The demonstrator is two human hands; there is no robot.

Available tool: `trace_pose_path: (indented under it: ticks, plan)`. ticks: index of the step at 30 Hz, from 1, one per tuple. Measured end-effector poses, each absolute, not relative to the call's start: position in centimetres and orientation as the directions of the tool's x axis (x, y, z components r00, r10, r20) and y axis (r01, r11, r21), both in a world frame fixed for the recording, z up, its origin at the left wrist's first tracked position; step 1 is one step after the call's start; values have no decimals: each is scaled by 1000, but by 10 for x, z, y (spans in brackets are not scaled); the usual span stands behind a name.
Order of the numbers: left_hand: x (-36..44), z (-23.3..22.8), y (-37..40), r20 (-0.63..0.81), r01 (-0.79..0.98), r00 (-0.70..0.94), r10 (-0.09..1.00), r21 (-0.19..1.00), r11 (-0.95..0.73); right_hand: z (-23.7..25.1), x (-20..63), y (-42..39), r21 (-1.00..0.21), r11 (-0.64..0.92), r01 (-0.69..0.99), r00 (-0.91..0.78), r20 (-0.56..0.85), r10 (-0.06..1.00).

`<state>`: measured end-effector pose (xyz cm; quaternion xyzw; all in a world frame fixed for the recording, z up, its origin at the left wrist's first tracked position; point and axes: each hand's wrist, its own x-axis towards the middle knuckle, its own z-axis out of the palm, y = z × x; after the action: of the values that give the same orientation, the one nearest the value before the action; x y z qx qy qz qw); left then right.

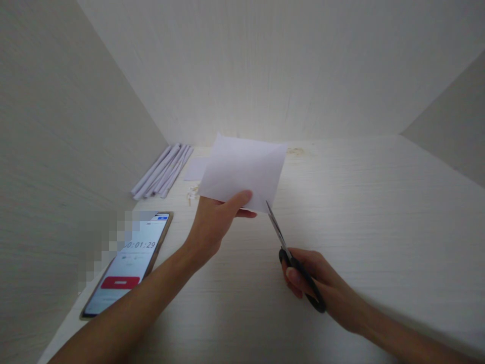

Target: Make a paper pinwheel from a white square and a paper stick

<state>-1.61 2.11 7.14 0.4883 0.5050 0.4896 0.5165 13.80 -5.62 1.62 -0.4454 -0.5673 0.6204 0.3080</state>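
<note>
My left hand (pixel 217 220) pinches the near edge of a white sheet of paper (pixel 246 164), thumb on top and fingers beneath. The sheet is held up over the table, its corners pointing away and to the right. In my right hand (pixel 310 275) is a pair of scissors (pixel 278 230) with black handles. Their tips reach the near edge of the paper, close to its right corner; the blades look nearly closed. Whether the paper lies between the blades I cannot tell.
Several rolled white paper tubes (pixel 162 172) lie at the back left, beside another flat piece of paper (pixel 195 169). A phone (pixel 129 263) showing a timer rests on the left of the pale table (pixel 379 217), partly behind my left forearm. Pale walls (pixel 265 65) enclose the table.
</note>
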Motion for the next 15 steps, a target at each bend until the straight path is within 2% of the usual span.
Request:
trace_pose_path:
  ticks: [6,15]
  plan:
    - [-16,73,21,-76,-14,23,997,997,76,14,138,-57,-977,-177,115,-412,-209,887]
    - [-17,69,21,-35,-17,26,999,999,36,15,138,-57,-977,-176,124,-407,-212,888]
